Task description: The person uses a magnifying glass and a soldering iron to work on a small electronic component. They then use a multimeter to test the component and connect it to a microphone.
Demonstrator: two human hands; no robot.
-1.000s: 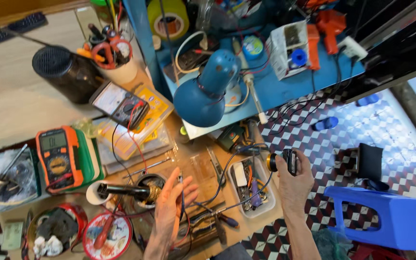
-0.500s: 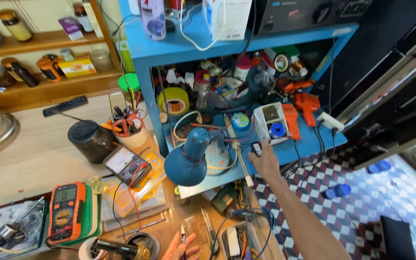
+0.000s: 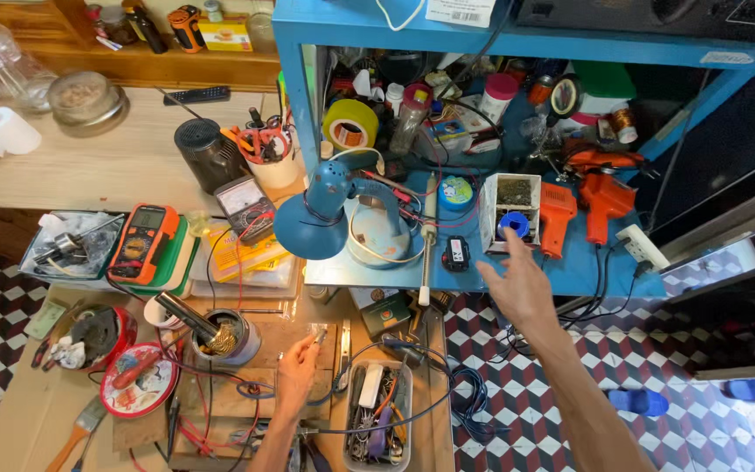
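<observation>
The right hand (image 3: 517,284) is up over the blue shelf (image 3: 609,271), fingers spread wide and holding nothing; just past its fingertips is a small black box (image 3: 456,253), and a little up from them the white tray with a blue roll (image 3: 513,223). To do this well, I think it should come down slow and straight — lots of wires and an orange tool (image 3: 557,214) sit close by; a quick grab could knock them. The left hand (image 3: 297,371) is low and near the body, fingers pinched on a small shiny bit (image 3: 318,335); the arm is bent — the right arm is stretched long.
</observation>
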